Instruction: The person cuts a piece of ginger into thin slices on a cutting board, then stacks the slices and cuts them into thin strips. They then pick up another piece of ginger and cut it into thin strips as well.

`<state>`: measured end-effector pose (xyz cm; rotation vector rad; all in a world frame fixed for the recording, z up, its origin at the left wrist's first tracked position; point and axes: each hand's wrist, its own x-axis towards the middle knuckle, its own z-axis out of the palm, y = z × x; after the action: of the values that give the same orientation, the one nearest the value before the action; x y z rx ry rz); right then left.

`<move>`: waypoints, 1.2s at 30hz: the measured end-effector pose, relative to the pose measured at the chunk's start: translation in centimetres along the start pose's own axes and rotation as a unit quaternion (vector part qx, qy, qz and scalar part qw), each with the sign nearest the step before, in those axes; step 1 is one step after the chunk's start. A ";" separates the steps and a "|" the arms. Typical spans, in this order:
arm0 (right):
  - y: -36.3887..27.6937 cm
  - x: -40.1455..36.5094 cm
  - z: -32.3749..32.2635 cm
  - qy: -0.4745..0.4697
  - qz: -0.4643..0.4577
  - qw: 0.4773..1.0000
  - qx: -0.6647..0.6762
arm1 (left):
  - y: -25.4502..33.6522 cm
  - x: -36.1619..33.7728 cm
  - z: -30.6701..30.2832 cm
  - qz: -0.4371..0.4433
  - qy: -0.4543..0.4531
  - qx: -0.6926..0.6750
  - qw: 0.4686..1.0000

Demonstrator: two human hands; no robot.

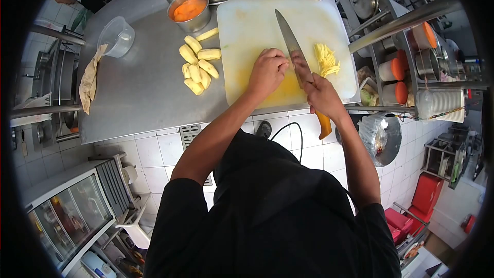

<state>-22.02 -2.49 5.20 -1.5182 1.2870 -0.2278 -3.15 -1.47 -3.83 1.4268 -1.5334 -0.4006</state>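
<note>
Head view: at upper left, a clear tub sits on the steel desk, then peeled yellow pieces. Upper centre, over the cutting board, the left hand curls, its grip's contents hidden; the knife is clasped in the right hand; yellow strips lie rightmost.

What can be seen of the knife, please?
The knife has a long, pointed, metallic-looking blade and a yellow-orange handle. The right hand grips it where the two meet. The blade is over the cutting board, tip pointing towards its far side, close beside the left hand; contact there is unclear.
</note>
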 end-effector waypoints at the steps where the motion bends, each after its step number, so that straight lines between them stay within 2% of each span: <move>1: 0.1 0.1 0.0 0.002 -0.004 1.000 0.000 | 0.0 0.0 0.0 0.001 0.001 0.003 1.000; 19: 1.4 1.0 -1.2 -0.032 -0.014 0.999 -0.012 | 0.2 0.1 0.4 -0.011 0.010 0.021 1.000; 22: 0.3 0.5 -1.7 -0.049 0.033 0.997 -0.054 | 0.2 0.1 0.3 -0.006 0.013 0.021 1.000; 25: 0.8 0.7 -1.4 -0.045 -0.001 0.997 -0.062 | 0.4 -0.1 0.3 -0.009 0.014 0.018 1.000; 31: -0.5 0.0 -1.4 -0.050 0.022 0.995 -0.083 | 0.4 0.0 0.3 -0.007 0.015 0.017 1.000; 36: 0.2 0.4 -0.4 -0.024 -0.019 0.994 -0.101 | 0.7 -0.1 0.3 -0.024 0.013 -0.008 1.000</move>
<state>-22.26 -2.97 5.00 -1.7114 1.2729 -0.0864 -3.76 -1.34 -3.48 1.4527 -1.4746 -0.4196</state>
